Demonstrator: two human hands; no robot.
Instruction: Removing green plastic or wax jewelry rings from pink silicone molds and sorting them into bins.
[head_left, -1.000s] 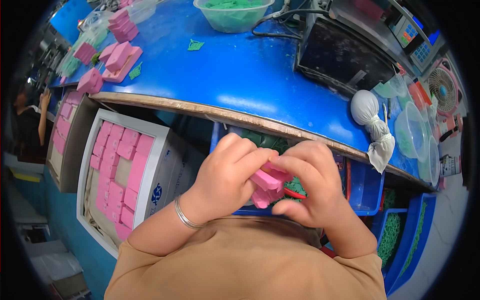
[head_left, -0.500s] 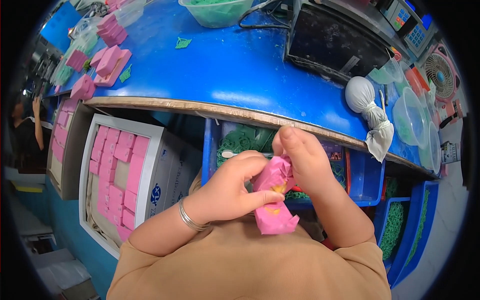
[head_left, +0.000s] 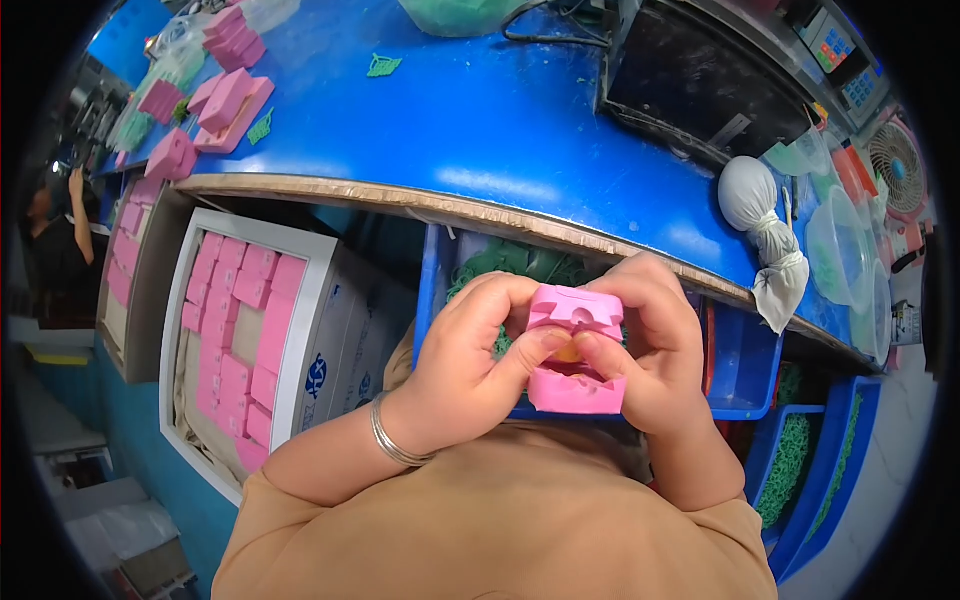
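Note:
In front of my chest, a pink rubber mould (head_left: 578,393) gapes between its two halves, with a yellowish patch inside. My left hand (head_left: 465,350) grips its left side, and my right hand (head_left: 662,345) grips its right side. Both thumbs press into the gap, and the other fingers curl behind the upper half, mostly hidden. Beneath my hands, a blue tray (head_left: 745,400) holds green lattice-like wax pieces (head_left: 515,262), partly covered by my hands and the mould.
A blue worktop (head_left: 450,130) carries pink mould blocks (head_left: 225,100) at left, a dark machine (head_left: 690,85) and a tied white cloth pouch (head_left: 748,195) at right. A white-framed box (head_left: 330,260) packed with pink moulds stands lower left. At far left, another person's arm (head_left: 78,205) shows.
The mould, twisted and bent before, now sits squarer with its halves spread. My right hand has come down from above it onto its right side. The whole view has shifted slightly.

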